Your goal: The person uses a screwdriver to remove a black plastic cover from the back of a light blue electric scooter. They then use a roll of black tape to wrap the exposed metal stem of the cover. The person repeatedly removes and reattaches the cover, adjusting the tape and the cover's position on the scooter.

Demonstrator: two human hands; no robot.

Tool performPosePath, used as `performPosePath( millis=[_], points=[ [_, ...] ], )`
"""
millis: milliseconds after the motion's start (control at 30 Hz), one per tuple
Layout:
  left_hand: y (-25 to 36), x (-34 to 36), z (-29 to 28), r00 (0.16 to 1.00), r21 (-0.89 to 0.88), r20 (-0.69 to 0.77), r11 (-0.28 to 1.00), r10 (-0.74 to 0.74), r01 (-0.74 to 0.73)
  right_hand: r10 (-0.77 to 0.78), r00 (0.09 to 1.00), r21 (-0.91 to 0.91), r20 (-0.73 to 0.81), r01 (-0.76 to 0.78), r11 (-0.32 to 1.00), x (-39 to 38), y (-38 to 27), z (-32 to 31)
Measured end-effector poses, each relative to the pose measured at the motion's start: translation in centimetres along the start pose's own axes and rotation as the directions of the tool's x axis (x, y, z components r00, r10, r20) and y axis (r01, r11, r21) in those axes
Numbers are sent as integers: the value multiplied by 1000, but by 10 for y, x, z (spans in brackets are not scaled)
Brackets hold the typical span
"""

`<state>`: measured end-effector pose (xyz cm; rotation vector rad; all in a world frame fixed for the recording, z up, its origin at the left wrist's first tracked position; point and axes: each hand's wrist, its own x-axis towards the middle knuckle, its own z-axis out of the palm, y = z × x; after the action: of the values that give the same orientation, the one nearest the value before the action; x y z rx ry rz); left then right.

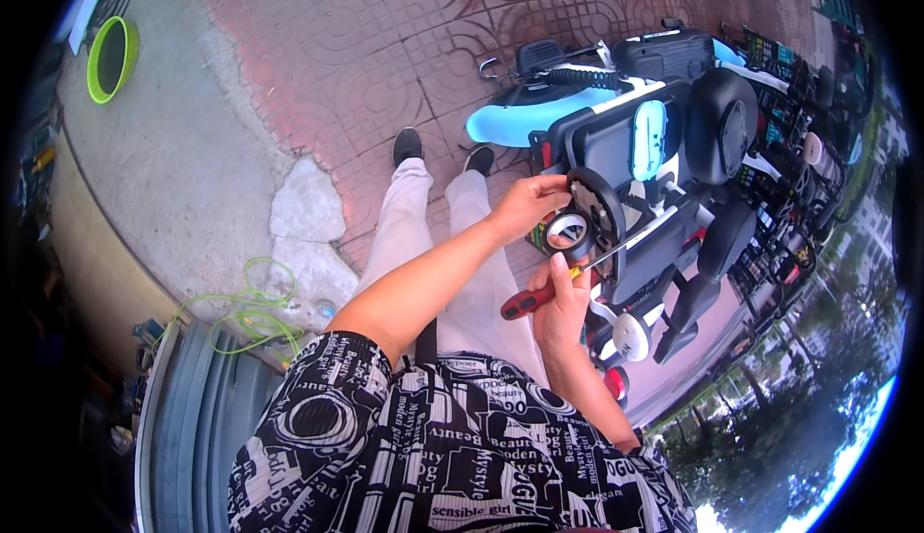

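My left hand [527, 201] pinches the near edge of a curved black plastic part [602, 201] at the middle right. My right hand [560, 312] is closed on a screwdriver [527, 299] with a red handle, its metal shaft pointing up and right across the black part. A roll of dark tape [568, 220] sits at my right fingertips, just below my left hand and against the black part; which fingers hold it is unclear. Behind them are a black seat [712, 119] and a light blue oval panel [649, 138].
Several parked electric scooters [539, 124] fill the right side, on red patterned paving [346, 42]. At left are a green-rimmed tub [113, 59] on concrete, a coiled green hose [236, 316], grey corrugated metal [173, 417] and a low tan ledge [106, 234].
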<state>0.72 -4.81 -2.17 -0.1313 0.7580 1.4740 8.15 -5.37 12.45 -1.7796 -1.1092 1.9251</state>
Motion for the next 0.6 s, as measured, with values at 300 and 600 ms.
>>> performPosePath(
  millis=[300,600],
  points=[
    [-6,0,3,1000,-73,25,997,13,-11,50,980,84,-194,-34,996,9,-9,14],
    [1,8,-7,992,-65,105,995,-72,79,231,973,295,24,-228,928,20,-17,9]
  ],
)
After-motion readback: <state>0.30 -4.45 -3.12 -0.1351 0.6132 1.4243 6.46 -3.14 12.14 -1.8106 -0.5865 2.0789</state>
